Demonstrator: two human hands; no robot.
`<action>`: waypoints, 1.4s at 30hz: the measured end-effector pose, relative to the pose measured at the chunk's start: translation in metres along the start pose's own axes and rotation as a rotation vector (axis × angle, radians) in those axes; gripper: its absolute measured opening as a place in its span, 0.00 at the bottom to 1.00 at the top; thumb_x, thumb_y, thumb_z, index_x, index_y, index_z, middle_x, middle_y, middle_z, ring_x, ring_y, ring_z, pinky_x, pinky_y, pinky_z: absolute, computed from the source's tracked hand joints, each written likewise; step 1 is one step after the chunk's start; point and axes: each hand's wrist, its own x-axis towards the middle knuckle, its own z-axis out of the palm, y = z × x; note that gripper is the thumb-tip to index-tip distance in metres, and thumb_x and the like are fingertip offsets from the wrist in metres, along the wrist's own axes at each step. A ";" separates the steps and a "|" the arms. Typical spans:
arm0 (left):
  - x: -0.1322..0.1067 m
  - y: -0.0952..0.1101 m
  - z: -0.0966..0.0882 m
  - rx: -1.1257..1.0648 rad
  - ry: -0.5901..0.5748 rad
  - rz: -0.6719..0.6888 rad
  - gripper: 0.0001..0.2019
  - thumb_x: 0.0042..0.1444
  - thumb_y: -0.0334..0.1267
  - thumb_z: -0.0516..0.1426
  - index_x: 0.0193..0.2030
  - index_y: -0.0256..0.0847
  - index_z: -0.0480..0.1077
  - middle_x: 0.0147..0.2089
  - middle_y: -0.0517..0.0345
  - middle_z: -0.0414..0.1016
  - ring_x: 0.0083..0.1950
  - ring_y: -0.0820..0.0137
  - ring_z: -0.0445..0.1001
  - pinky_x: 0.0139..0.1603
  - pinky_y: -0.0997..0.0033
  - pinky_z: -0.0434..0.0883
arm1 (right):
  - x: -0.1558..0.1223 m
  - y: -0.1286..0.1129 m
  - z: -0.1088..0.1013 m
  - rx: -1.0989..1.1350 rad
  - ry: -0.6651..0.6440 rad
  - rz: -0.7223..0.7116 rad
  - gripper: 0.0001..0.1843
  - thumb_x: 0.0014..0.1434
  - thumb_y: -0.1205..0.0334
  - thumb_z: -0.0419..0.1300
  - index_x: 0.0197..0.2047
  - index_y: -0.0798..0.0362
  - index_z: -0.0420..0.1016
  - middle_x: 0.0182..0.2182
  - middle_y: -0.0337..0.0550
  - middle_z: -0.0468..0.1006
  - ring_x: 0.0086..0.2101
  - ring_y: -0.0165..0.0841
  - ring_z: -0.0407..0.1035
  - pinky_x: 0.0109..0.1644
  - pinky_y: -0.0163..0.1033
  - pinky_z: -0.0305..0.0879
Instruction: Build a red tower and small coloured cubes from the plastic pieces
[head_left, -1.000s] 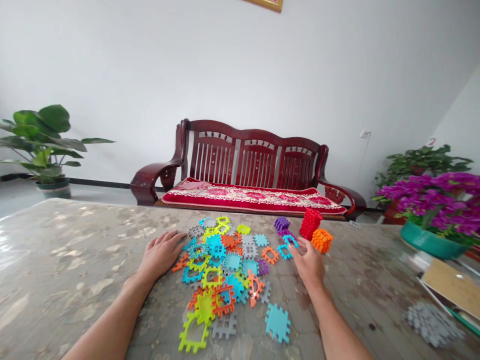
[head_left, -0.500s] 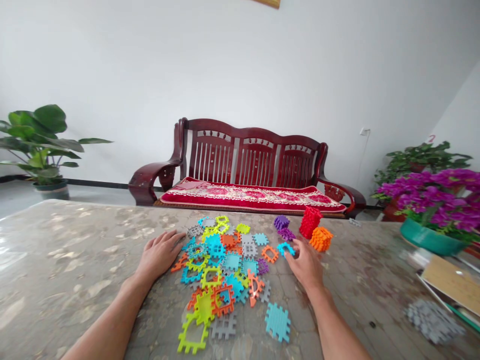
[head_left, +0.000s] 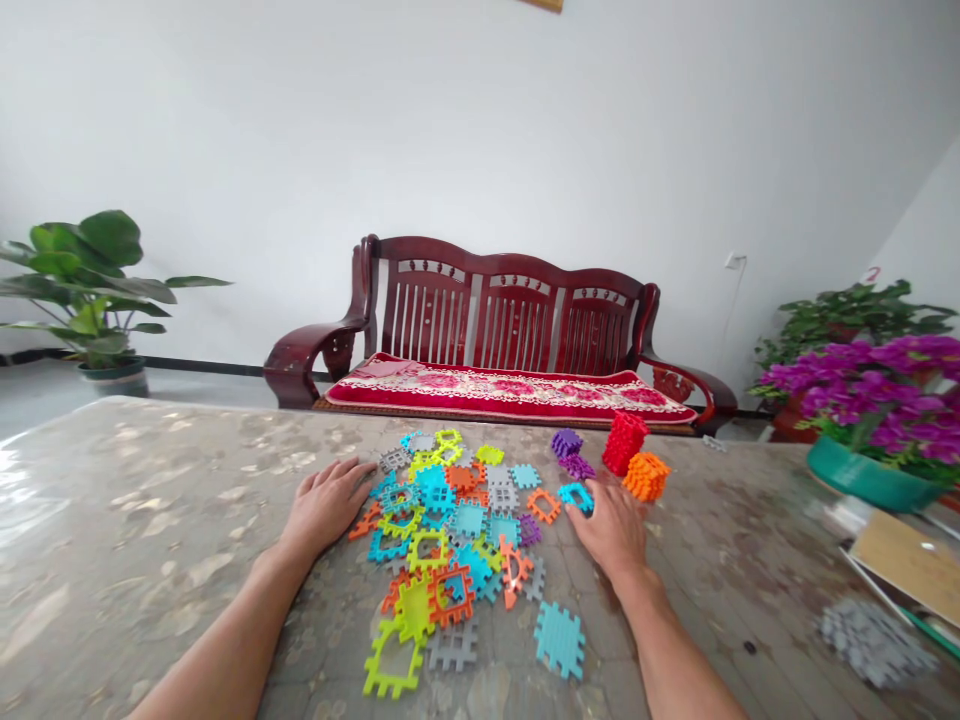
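A pile of notched plastic building tiles (head_left: 470,519) in blue, lime, orange and grey lies spread on the table between my two hands. My left hand (head_left: 328,505) rests palm down on the tabletop at the pile's left edge, fingers stretched out and holding nothing. On the other side, my right hand (head_left: 611,530) lies low with its thumb and forefinger apart, beside a small blue tile frame (head_left: 576,497). The fingertips appear to touch that frame's edge. Beyond this hand stand an orange stack (head_left: 646,477), a red stack (head_left: 624,444) and purple tiles (head_left: 567,444).
Grey tiles (head_left: 874,642) are heaped at the right, near a cardboard-coloured box (head_left: 911,562) and a teal pot of purple flowers (head_left: 874,475). A single blue tile (head_left: 559,640) lies in front. Behind the patterned table (head_left: 187,500) is a wooden bench (head_left: 517,310).
The view has shifted slightly, so everything sits a little further right. Both hands stay in nearly the same places, and the tiles have not visibly moved.
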 end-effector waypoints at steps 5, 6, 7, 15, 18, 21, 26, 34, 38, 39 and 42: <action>0.000 0.002 -0.002 -0.001 -0.004 -0.010 0.23 0.65 0.49 0.44 0.63 0.55 0.67 0.67 0.57 0.66 0.68 0.58 0.61 0.66 0.53 0.57 | -0.003 -0.021 -0.011 0.268 0.081 -0.108 0.18 0.57 0.58 0.58 0.50 0.51 0.75 0.45 0.50 0.78 0.46 0.43 0.67 0.52 0.46 0.59; 0.000 0.002 -0.002 0.003 -0.006 -0.010 0.23 0.65 0.49 0.44 0.63 0.55 0.68 0.67 0.57 0.66 0.68 0.58 0.61 0.66 0.53 0.57 | -0.004 -0.029 -0.014 0.366 0.045 -0.175 0.16 0.57 0.61 0.57 0.48 0.51 0.76 0.45 0.48 0.78 0.46 0.42 0.68 0.52 0.46 0.60; 0.000 0.002 -0.002 0.005 -0.007 -0.008 0.23 0.65 0.48 0.44 0.63 0.55 0.68 0.67 0.57 0.66 0.68 0.59 0.61 0.65 0.54 0.57 | -0.005 -0.037 -0.016 0.461 -0.008 -0.248 0.16 0.55 0.65 0.56 0.47 0.50 0.76 0.44 0.46 0.79 0.46 0.41 0.68 0.52 0.45 0.61; -0.002 0.004 -0.005 0.013 0.003 0.001 0.22 0.65 0.47 0.45 0.62 0.53 0.68 0.67 0.56 0.66 0.68 0.59 0.61 0.65 0.54 0.58 | -0.012 -0.063 -0.018 0.733 -0.272 -0.536 0.31 0.39 0.76 0.54 0.45 0.44 0.79 0.50 0.38 0.79 0.52 0.38 0.67 0.59 0.49 0.59; -0.003 0.005 -0.005 0.018 0.001 -0.004 0.22 0.65 0.46 0.45 0.62 0.53 0.68 0.67 0.56 0.66 0.68 0.59 0.61 0.65 0.55 0.58 | -0.012 -0.062 -0.016 0.720 -0.302 -0.522 0.23 0.46 0.73 0.58 0.43 0.42 0.81 0.50 0.38 0.80 0.54 0.39 0.66 0.60 0.51 0.58; -0.003 0.004 -0.005 0.007 0.009 0.002 0.22 0.65 0.46 0.45 0.62 0.53 0.68 0.67 0.56 0.66 0.68 0.59 0.61 0.65 0.55 0.58 | -0.013 -0.064 -0.014 0.724 -0.279 -0.509 0.14 0.52 0.68 0.62 0.39 0.41 0.82 0.47 0.39 0.81 0.51 0.38 0.68 0.58 0.50 0.60; -0.002 0.002 -0.002 -0.010 0.015 0.002 0.22 0.65 0.47 0.45 0.62 0.53 0.68 0.67 0.55 0.66 0.68 0.59 0.61 0.65 0.53 0.57 | -0.014 -0.068 -0.014 0.763 -0.218 -0.510 0.11 0.54 0.70 0.61 0.37 0.45 0.81 0.42 0.39 0.82 0.46 0.36 0.71 0.56 0.48 0.62; -0.001 0.001 0.000 -0.008 0.015 0.006 0.22 0.65 0.47 0.45 0.62 0.53 0.68 0.67 0.55 0.67 0.68 0.59 0.62 0.65 0.54 0.57 | -0.022 -0.092 -0.042 0.834 -0.244 -0.596 0.30 0.40 0.76 0.55 0.47 0.46 0.77 0.50 0.39 0.79 0.54 0.39 0.66 0.61 0.49 0.59; -0.001 0.002 -0.002 -0.022 0.015 0.009 0.22 0.65 0.47 0.45 0.61 0.53 0.69 0.67 0.55 0.67 0.67 0.59 0.63 0.65 0.54 0.58 | -0.031 -0.107 -0.051 0.769 -0.404 -0.710 0.39 0.37 0.74 0.57 0.55 0.43 0.74 0.54 0.37 0.77 0.60 0.42 0.60 0.64 0.51 0.56; -0.001 0.002 -0.002 -0.025 0.015 0.011 0.22 0.65 0.47 0.45 0.61 0.53 0.69 0.67 0.55 0.67 0.67 0.59 0.63 0.65 0.54 0.58 | -0.032 -0.109 -0.051 0.754 -0.419 -0.716 0.39 0.38 0.74 0.57 0.56 0.43 0.73 0.54 0.36 0.77 0.60 0.42 0.60 0.64 0.52 0.55; -0.002 0.004 -0.004 -0.028 0.018 0.008 0.21 0.65 0.47 0.46 0.61 0.52 0.70 0.66 0.55 0.67 0.67 0.59 0.63 0.64 0.54 0.58 | -0.034 -0.110 -0.047 0.736 -0.402 -0.713 0.32 0.43 0.72 0.61 0.53 0.41 0.76 0.51 0.35 0.79 0.59 0.41 0.62 0.64 0.52 0.56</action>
